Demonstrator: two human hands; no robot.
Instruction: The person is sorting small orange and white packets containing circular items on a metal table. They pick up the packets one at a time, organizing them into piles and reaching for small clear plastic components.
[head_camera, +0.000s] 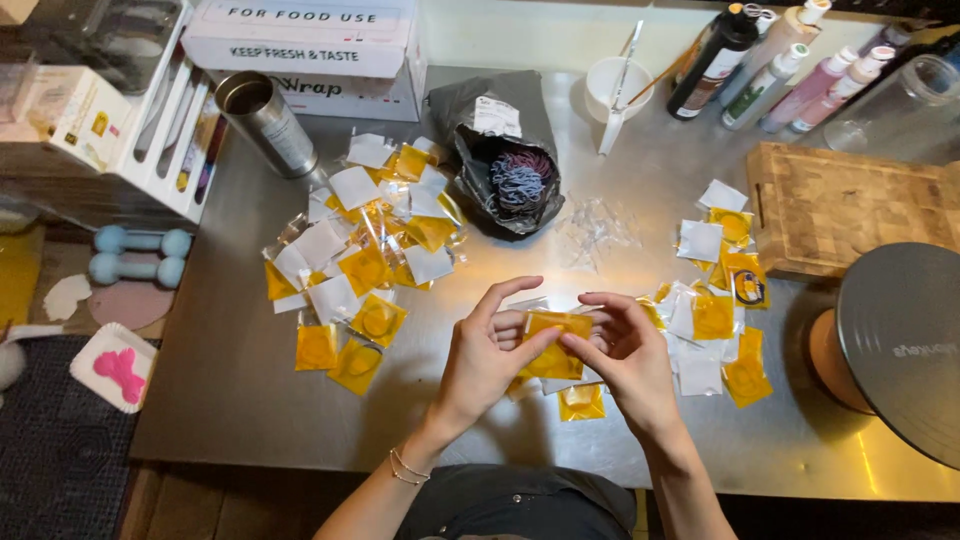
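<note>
Near the front edge of the steel table (230, 400), we pinch a small yellow packet (556, 345) between both hands, our left hand (483, 352) and right hand (628, 352) each clamped on it with thumb and fingers, and another yellow packet (581, 401) lies just below. To either side we see a left pile of packets (365, 255) and a right pile of packets (712, 305). Farther back sit a dark bag of yarn (505, 165), a steel cup (266, 122), a white cup (617, 87) and a wooden board (850, 205) toward the right edge.
</note>
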